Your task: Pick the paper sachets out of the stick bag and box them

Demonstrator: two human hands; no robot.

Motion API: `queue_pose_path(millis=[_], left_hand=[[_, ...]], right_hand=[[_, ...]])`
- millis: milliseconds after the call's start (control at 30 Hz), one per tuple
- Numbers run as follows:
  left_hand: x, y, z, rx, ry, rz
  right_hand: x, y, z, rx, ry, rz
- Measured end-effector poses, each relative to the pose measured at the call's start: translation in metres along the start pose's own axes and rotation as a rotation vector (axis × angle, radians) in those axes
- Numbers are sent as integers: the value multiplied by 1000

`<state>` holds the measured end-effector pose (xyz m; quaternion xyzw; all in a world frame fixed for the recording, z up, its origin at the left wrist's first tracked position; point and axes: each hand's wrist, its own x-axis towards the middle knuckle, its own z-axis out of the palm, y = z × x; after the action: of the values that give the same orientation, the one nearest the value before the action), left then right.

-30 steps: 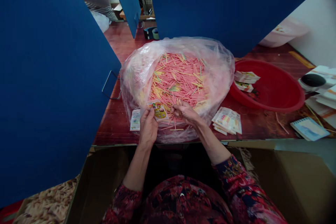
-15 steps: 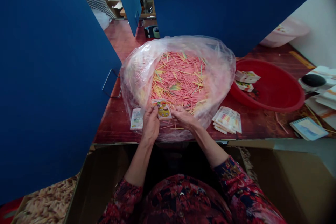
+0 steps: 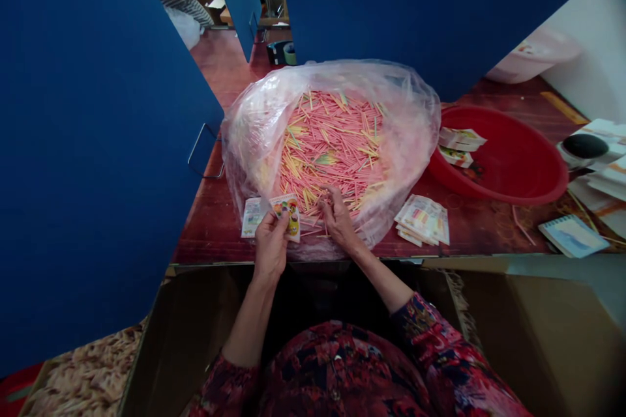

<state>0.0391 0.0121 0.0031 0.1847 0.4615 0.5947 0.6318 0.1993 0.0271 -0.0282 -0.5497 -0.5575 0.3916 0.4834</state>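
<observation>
My left hand [image 3: 271, 241] pinches a small printed packet [image 3: 293, 221] with colourful pictures, at the near left edge of a large clear plastic bag [image 3: 408, 137]. The bag lies wide open and is full of thin pink and yellow sticks [image 3: 337, 133], with a few green ones. Over the near part of these sticks is my right hand [image 3: 338, 221], its fingers bent and apart; I make out nothing held in it. Another printed packet [image 3: 251, 216] lies on the table just left of my left hand. To the right of the bag sits a small stack of packets [image 3: 424, 218].
A red basin [image 3: 518, 169] with a few packets stands on the right, near a dark-topped cup [image 3: 581, 148] and a spiral notepad [image 3: 572, 234]. Blue panels [image 3: 98, 143] rise at the left and back. Behind a gap, a person's striped sleeve [image 3: 195, 10] shows.
My right hand has let go of the packet and moved onto the sticks. My left hand has drawn the packet slightly left and down.
</observation>
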Motion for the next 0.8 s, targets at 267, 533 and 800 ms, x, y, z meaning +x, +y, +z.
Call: queue_pose_path(millis=[267,533,800], left_hand=[[-3,-11,-4,366,-10,142],[-5,-9,0,362,-59,100],[-8,-2,13,68,-89,-65]], right_hand=[[12,-10,-5,160,120,106],[27,-34,-10,745,42,398],[33,-34,-1,1061,142,711]])
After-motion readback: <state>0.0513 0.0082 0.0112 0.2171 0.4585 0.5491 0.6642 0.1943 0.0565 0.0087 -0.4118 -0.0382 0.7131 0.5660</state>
